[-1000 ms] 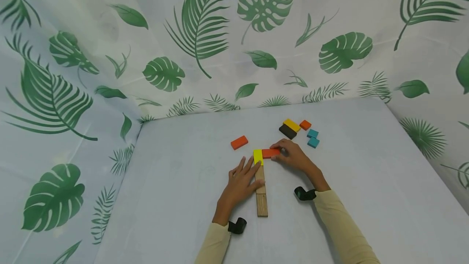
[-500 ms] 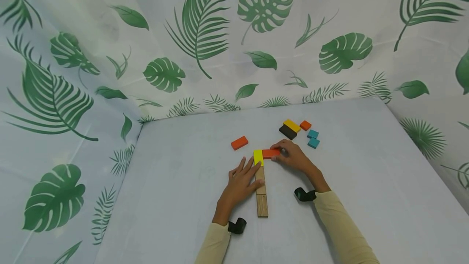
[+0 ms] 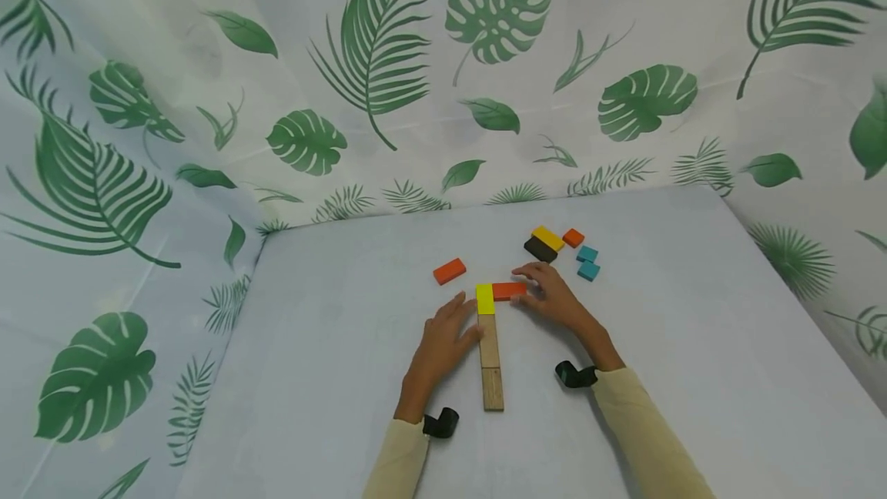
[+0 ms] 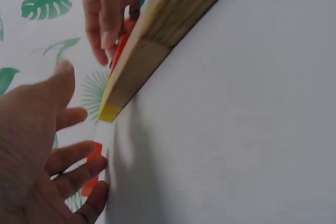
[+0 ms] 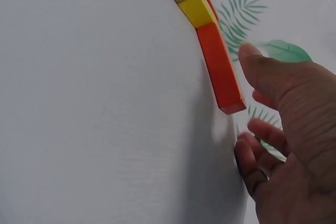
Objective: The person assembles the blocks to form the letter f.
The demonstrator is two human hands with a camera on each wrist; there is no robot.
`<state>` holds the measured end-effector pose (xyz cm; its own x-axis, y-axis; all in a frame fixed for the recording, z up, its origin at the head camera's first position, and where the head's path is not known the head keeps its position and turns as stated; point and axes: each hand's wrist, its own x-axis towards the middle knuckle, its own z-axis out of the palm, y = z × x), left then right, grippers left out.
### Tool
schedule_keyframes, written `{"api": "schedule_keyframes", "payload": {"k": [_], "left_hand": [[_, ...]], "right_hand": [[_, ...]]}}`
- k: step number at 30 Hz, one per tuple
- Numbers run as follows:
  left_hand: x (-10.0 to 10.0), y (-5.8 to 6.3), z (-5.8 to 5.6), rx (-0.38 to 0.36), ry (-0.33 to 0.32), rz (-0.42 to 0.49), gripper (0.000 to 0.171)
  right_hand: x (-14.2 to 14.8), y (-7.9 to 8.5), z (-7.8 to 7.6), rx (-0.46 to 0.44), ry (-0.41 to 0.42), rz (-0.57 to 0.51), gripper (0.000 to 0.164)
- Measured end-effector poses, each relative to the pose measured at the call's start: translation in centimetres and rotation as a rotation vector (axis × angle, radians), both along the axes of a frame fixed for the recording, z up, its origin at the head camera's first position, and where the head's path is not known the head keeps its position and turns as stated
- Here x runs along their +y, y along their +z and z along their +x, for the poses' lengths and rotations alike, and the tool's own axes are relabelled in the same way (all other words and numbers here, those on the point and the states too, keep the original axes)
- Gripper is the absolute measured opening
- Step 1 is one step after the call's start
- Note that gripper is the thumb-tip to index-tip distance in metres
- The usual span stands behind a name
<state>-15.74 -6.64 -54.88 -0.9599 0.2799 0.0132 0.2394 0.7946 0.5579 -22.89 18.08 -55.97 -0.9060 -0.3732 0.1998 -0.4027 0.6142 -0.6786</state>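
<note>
Two plain wooden blocks (image 3: 489,353) lie end to end in a line on the white table, with a yellow block (image 3: 485,299) at their far end. Against the yellow block's right side lies a red-orange block (image 3: 509,291), forming a corner. My left hand (image 3: 441,337) is spread just left of the line, thumb near the upper wooden block. My right hand (image 3: 550,297) hovers around the outer end of the red-orange block, fingers loosely parted; in the right wrist view that block (image 5: 220,69) shows apart from the thumb.
Another orange block (image 3: 450,271) lies left of the yellow one. Behind my right hand are a dark block (image 3: 540,249), a second yellow block (image 3: 548,238), a small orange block (image 3: 573,237) and two small blue blocks (image 3: 587,262). A leaf-print cloth (image 3: 409,98) hangs behind the table.
My left hand has drawn back left, off the yellow and wooden blocks. The fingers of my right hand have loosened from the red-orange block, which stays in place. The view has shifted slightly.
</note>
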Motion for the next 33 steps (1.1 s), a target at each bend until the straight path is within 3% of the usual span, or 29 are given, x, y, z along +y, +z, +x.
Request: {"api": "schedule_keyframes", "payload": {"k": [3,6,10,15,19,22,26,33], "left_hand": [[-0.4,0.0,-1.2,0.086,0.140,0.081,0.041],[-0.8,-0.3,-2.6,0.121,0.272,0.141,0.036],[-1.1,-0.5,-4.3,0.110,0.352,0.184,0.048],[-1.2,-0.9,-6.3,0.105,0.333,0.154,0.057],[-0.9,-1.0,-7.2,0.101,0.346,0.114,0.050],[-0.7,-0.8,-7.5,0.128,0.356,0.121,0.043],[-0.9,-0.7,-7.4,0.155,0.318,0.147,0.037],[-2.2,-1.1,-7.4,0.032,0.207,0.146,0.034]], "right_hand": [[-0.4,0.2,0.9,-0.014,-0.065,0.050,0.056],[-1.1,0.4,2.2,-0.024,-0.141,0.141,0.062],[-2.2,0.6,4.2,0.007,-0.166,0.261,0.069],[-3.5,0.8,6.1,0.095,-0.054,0.326,0.078],[-4.1,0.6,6.9,0.115,0.023,0.321,0.079],[-4.3,0.5,7.3,0.096,0.048,0.347,0.078],[-4.5,0.3,7.6,0.087,0.051,0.412,0.077],[-4.5,0.3,7.8,0.087,0.046,0.425,0.076]]}}
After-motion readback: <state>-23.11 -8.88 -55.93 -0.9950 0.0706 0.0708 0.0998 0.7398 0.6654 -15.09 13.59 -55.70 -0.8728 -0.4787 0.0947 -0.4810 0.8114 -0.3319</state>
